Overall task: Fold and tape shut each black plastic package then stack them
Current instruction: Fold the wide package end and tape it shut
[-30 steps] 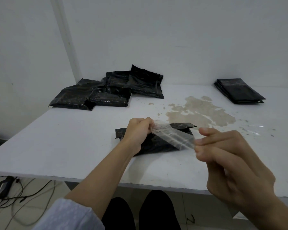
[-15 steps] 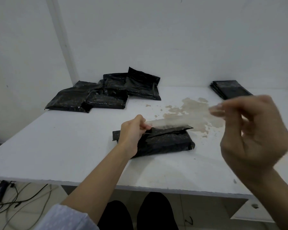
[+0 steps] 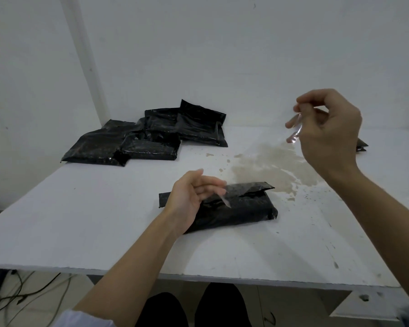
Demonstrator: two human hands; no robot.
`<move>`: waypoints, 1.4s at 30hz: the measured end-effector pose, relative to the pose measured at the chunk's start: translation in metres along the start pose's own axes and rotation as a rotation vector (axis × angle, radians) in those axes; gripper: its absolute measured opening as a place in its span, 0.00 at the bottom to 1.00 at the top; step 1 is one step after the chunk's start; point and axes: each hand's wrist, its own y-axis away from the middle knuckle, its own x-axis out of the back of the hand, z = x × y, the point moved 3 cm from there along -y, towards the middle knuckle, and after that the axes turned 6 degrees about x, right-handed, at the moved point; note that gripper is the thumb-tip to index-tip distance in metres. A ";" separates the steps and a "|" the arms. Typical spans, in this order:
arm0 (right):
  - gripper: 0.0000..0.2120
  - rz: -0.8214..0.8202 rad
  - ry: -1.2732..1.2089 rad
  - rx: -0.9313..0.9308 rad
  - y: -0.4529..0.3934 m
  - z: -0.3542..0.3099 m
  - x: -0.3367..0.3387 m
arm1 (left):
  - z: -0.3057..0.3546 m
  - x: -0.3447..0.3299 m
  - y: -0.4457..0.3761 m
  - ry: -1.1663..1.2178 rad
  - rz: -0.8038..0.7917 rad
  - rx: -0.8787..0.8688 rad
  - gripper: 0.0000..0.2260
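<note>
Black plastic package (image 3: pixel 236 208) lies folded on the white tabletop (image 3: pixel 80 220) in front of me. My left hand (image 3: pixel 189 199) rests on its left end, fingers relaxed, a clear tape strip (image 3: pixel 226 201) at the fingertips. My right hand (image 3: pixel 328 128) is raised, pinching crumpled clear tape (image 3: pixel 296 128). More black packages (image 3: pixel 149 135) lie in a heap far left.

A person's left hand (image 3: pixel 189 197) rests on a folded black package (image 3: pixel 236 206) on a white table (image 3: pixel 80 220); the raised right hand (image 3: pixel 328 131) pinches clear tape (image 3: pixel 295 131).
</note>
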 end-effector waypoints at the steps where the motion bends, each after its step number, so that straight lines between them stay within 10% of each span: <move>1: 0.08 0.006 0.005 -0.024 -0.001 0.005 0.000 | 0.000 0.000 0.000 -0.003 -0.013 0.020 0.23; 16: 0.07 0.027 -0.014 -0.148 -0.010 0.012 -0.008 | -0.006 -0.003 0.001 -0.309 0.039 -0.040 0.03; 28: 0.05 0.012 0.004 -0.430 0.017 0.042 -0.009 | -0.004 0.009 -0.002 0.330 0.326 0.081 0.07; 42: 0.22 -0.226 0.131 -0.701 0.081 0.067 -0.036 | -0.002 0.008 0.001 0.435 0.524 0.118 0.09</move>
